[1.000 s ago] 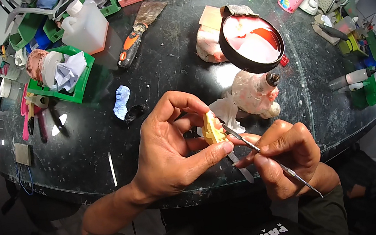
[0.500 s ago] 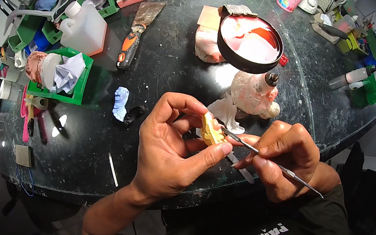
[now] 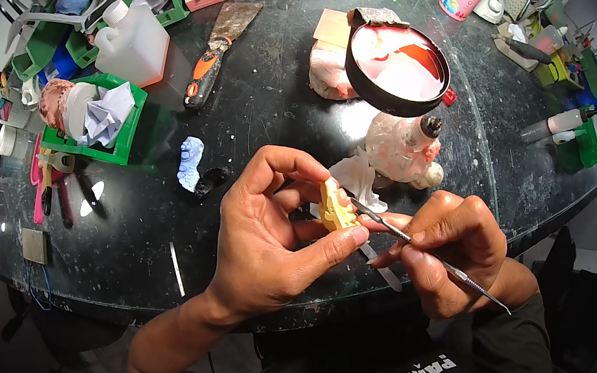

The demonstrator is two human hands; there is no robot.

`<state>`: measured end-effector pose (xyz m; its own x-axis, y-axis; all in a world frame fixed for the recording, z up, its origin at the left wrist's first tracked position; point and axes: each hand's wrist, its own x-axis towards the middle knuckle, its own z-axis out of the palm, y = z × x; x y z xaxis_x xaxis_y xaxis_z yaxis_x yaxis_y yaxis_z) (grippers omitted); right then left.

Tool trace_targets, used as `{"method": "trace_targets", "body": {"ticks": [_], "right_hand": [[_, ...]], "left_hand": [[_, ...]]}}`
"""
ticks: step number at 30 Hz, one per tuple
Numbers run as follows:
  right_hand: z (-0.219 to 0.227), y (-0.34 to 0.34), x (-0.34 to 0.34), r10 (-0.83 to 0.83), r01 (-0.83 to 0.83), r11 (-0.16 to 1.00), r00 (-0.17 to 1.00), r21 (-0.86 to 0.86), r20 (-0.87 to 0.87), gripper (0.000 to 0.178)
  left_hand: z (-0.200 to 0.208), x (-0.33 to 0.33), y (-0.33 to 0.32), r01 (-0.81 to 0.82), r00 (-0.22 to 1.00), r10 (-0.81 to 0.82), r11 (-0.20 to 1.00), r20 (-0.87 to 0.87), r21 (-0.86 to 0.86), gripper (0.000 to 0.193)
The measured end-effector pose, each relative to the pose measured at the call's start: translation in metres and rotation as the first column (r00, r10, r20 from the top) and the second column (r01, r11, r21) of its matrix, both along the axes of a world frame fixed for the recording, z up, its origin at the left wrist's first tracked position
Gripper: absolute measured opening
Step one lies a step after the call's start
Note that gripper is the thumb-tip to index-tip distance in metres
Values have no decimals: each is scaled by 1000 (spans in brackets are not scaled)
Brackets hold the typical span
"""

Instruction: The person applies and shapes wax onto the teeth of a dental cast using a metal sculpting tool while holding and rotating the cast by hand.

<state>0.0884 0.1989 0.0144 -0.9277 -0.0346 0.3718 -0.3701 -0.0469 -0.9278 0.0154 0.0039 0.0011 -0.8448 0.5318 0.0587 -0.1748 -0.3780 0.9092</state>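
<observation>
Between the thumb and fingertips of my left hand (image 3: 264, 242) is a small yellow dental model (image 3: 334, 210), held up on its side with its tooth row facing right. My right hand (image 3: 458, 244) grips a slim metal dental carver (image 3: 384, 224) like a pen. Its flat dark tip is at the model's right side; whether it touches, I cannot tell. The carver's thin hooked end sticks out below my right hand. Under the hands lies a flat metal blade (image 3: 385, 274), partly hidden. White tissue (image 3: 359, 181) sits just behind the model.
Beyond my right hand stand a glass burner bottle (image 3: 394, 145) and a round dark tin (image 3: 358, 85) of red-pink wax. A blue impression piece (image 3: 190, 164) and an orange-handled scraper (image 3: 208, 72) lie left of centre. Farther left are a green bin (image 3: 129, 138) and a plastic jug (image 3: 131, 49).
</observation>
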Motion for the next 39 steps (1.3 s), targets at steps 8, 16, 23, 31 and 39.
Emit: {"method": "trace_targets", "body": {"ticks": [8, 16, 23, 31, 39], "right_hand": [[0, 0, -1, -3, 4, 1000, 1000, 11, -18, 18], [0, -1, -1, -26, 26, 1000, 999, 12, -22, 17], [3, 0, -1, -11, 11, 1000, 1000, 18, -24, 17], [21, 26, -7, -244, 251, 965, 966, 81, -83, 16], [16, 35, -16, -312, 325, 940, 943, 105, -118, 12]], "left_hand": [[1, 1, -1, -3, 999, 4, 1000, 51, -23, 54], [1, 0, 0, -11, 1000, 11, 1000, 19, -6, 49], [3, -1, 0, -1, 1000, 1, 1000, -1, -3, 50], [6, 0, -2, -46, 998, 50, 991, 36, -122, 52], [8, -1, -2, -37, 999, 41, 991, 35, -127, 52]]}}
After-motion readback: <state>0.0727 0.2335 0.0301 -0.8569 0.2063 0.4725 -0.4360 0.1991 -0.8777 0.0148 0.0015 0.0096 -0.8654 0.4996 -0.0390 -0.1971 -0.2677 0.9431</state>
